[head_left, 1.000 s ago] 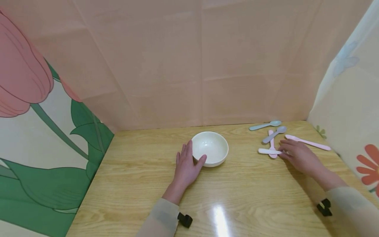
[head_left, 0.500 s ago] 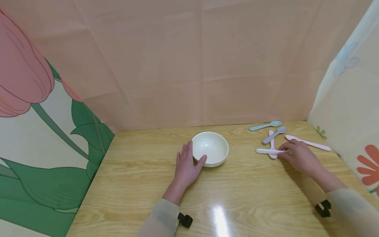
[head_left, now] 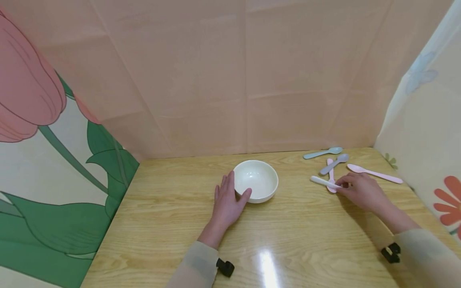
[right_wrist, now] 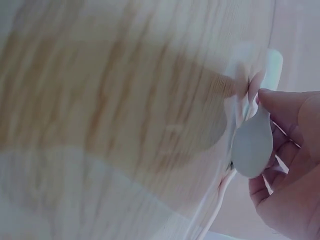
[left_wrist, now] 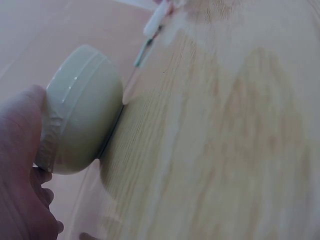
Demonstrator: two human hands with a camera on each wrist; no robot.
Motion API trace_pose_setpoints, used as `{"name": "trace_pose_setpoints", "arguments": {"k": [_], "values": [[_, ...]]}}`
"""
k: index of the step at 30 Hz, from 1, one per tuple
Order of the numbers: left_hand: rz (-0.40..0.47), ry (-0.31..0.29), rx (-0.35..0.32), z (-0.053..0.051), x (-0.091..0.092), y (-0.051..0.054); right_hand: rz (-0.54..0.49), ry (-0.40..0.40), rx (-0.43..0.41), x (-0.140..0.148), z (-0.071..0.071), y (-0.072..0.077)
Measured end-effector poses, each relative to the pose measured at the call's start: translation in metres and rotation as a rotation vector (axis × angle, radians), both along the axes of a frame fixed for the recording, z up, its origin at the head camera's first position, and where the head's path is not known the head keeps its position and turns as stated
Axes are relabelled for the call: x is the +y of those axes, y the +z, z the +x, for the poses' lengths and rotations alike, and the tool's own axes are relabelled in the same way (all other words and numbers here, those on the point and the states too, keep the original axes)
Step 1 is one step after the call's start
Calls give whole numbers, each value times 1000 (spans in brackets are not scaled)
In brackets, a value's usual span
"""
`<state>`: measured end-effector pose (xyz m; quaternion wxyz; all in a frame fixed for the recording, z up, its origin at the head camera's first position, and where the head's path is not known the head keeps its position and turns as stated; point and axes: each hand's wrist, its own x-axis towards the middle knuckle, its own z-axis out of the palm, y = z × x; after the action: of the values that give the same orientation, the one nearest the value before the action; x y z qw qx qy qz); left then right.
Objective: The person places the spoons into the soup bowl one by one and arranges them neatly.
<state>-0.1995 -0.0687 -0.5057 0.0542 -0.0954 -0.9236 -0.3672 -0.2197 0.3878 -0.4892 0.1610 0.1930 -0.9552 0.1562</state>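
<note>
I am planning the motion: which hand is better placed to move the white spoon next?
Probably the right hand: it pinches the white spoon, while the left hand touches the bowl, away from it.

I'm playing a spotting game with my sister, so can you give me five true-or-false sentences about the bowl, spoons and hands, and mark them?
1. The left hand rests against the bowl. True.
2. The bowl is upside down. False: it stands with its open side up.
3. The right hand pinches a white spoon. True.
4. Every spoon is pink. False: there's a blue-green spoon too.
5. The purple spoon lies across a pink spoon. True.
</note>
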Motion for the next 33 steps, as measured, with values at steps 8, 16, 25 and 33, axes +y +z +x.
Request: {"name": "trace_pose_setpoints", "arguments": {"k": [8, 16, 25, 33], "values": [[-11, 2, -6, -1, 1, -1, -93, -40, -129, -4, 0, 5], [-24, 3, 0, -1, 1, -1, -232, -49, -276, -18, -2, 18], [7, -15, -23, -3, 0, -3, -309, -36, -311, -43, -13, 30], [2, -22, -39, -3, -2, -3, -402, -20, -296, -72, -16, 40]]}}
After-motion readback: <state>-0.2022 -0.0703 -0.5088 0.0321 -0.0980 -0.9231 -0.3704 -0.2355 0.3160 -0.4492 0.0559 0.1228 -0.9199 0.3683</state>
